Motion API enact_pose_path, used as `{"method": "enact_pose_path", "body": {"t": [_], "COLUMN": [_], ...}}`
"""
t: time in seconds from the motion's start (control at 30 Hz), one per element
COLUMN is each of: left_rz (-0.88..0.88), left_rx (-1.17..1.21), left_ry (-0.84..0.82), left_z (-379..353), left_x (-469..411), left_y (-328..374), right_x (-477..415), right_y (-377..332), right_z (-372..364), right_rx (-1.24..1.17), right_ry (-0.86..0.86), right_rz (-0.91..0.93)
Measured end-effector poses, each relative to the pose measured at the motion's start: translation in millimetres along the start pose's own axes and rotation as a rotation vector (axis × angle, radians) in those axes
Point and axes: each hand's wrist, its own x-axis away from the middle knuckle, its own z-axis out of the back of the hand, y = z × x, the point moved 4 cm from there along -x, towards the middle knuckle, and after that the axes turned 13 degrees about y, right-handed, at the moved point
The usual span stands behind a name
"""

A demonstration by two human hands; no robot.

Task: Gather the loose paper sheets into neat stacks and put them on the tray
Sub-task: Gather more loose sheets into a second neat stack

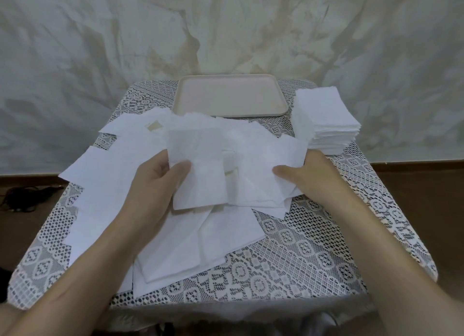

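Loose white paper sheets (pixel 105 175) lie scattered over the left and middle of the table. My left hand (pixel 153 187) pinches a small batch of sheets (pixel 198 165) lifted above the pile, thumb on top, fingers beneath. My right hand (pixel 308 177) grips several overlapping sheets (pixel 261 160) at their right edge, thumb on top. A beige tray (pixel 231 97) sits empty at the table's far middle. A neat tall stack of white sheets (pixel 326 119) stands to the right of the tray.
The small table wears a white lace cloth (pixel 301 247). A crumpled pale sheet hangs as a backdrop behind it. Dark cables (pixel 22 197) lie on the floor at the left.
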Motion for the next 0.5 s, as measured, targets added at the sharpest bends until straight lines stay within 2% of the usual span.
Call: {"method": "enact_pose_path", "body": {"t": [0.1,0.3,0.5], "left_rz": [0.007,0.008,0.036], "left_rx": [0.012,0.028,0.033], "left_ry": [-0.003,0.006,0.009], "left_z": [0.4,0.4,1.2], "left_x": [-0.9,0.4,4.6], "left_y": [-0.5,0.0,3.7], "right_x": [-2.2,0.3,15.4], "right_y": [0.2,-6.2,-22.4], "right_z": [-2.8,-0.7,-1.2], "right_rx": [0.034,-0.077,-0.429], "right_ry": [0.015,0.038,0.038], "right_rz": [0.013,0.09,0.123]}}
